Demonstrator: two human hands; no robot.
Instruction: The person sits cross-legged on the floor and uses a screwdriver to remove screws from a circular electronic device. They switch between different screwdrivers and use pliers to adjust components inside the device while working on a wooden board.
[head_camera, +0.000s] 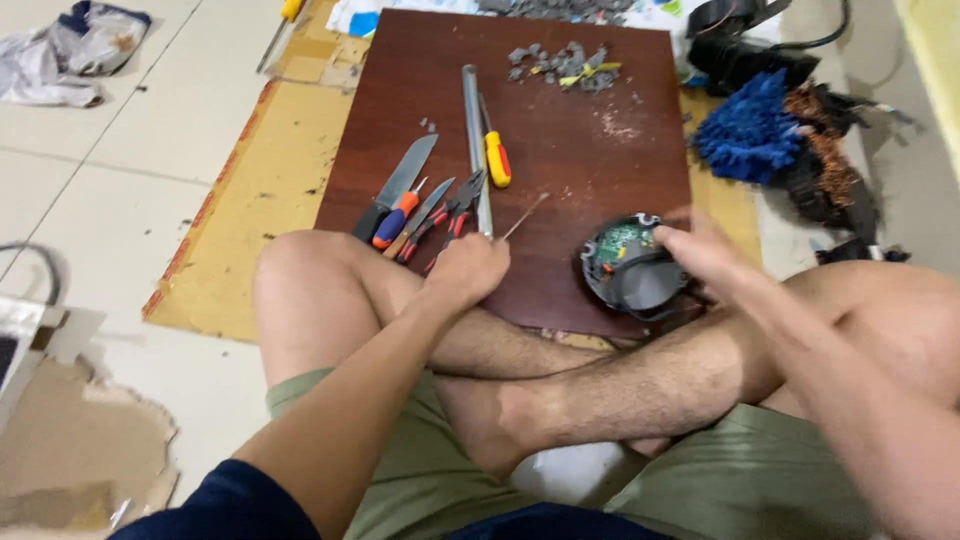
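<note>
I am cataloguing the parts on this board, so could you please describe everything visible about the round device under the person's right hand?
The round device is a dark, disc-shaped housing, apparently plastic, lying opened so that its inside faces up. A green circuit board shows in its upper part, and a grey, smooth insert fills the lower part. It rests near the front right corner of the brown board, next to the person's right leg. The right hand touches its upper right rim with the fingertips. The left hand does not touch it.
</note>
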